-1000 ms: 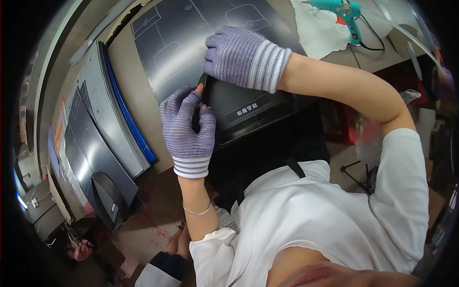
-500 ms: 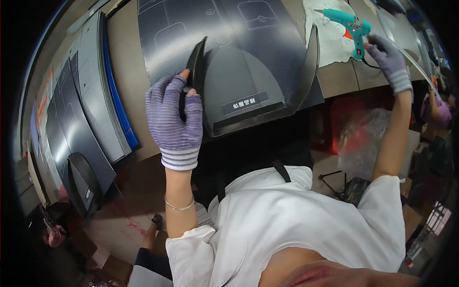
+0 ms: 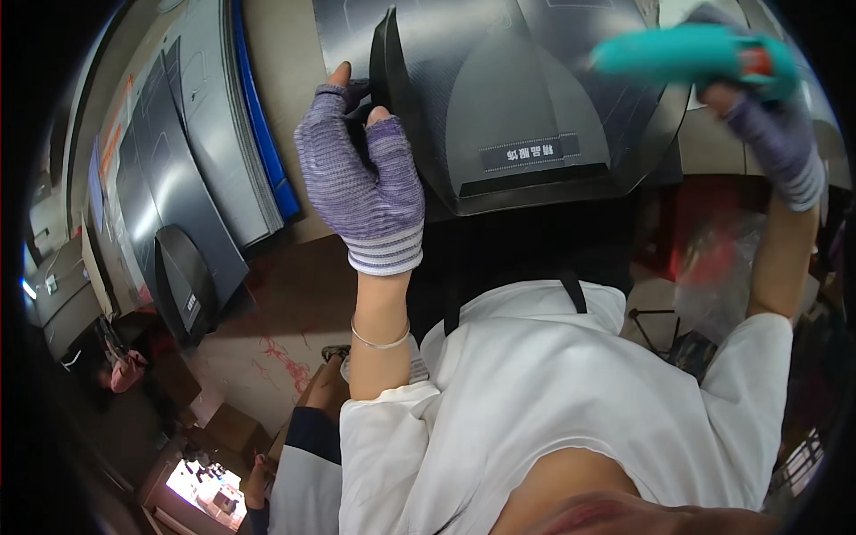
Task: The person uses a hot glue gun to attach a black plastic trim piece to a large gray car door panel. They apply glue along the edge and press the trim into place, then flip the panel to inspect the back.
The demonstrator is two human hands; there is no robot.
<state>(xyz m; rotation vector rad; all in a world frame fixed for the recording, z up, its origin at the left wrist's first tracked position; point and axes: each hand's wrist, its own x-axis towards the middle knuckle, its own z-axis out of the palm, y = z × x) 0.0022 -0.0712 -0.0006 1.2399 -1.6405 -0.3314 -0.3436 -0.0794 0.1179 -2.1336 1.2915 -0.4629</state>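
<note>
A dark glossy printed sheet (image 3: 343, 22) lies on the table before me. On it rests a grey arched panel (image 3: 526, 98) with a small label strip and a raised black rim at its near edge. My left hand (image 3: 366, 178), in a striped purple fingerless glove, grips the upright black side flap (image 3: 385, 67) between thumb and fingers. At the upper right, my right hand (image 3: 776, 138), gloved alike, is closed round a teal glue gun (image 3: 673, 52). Motion blurs the gun; its nozzle end points left, above the sheet's right part.
Left of my work is a stack of grey sheets (image 3: 218, 107) with a blue sheet (image 3: 254, 98) along its edge. Another black-rimmed piece (image 3: 174, 276) lies farther left. A person's sleeve (image 3: 312, 441) shows at lower left, near cardboard boxes (image 3: 234, 428). A clear plastic bag (image 3: 727, 276) is below right.
My right hand has taken up the glue gun from the white paper and brought it leftward over the sheet. The left hand keeps hold of the flap. The whole view has shifted.
</note>
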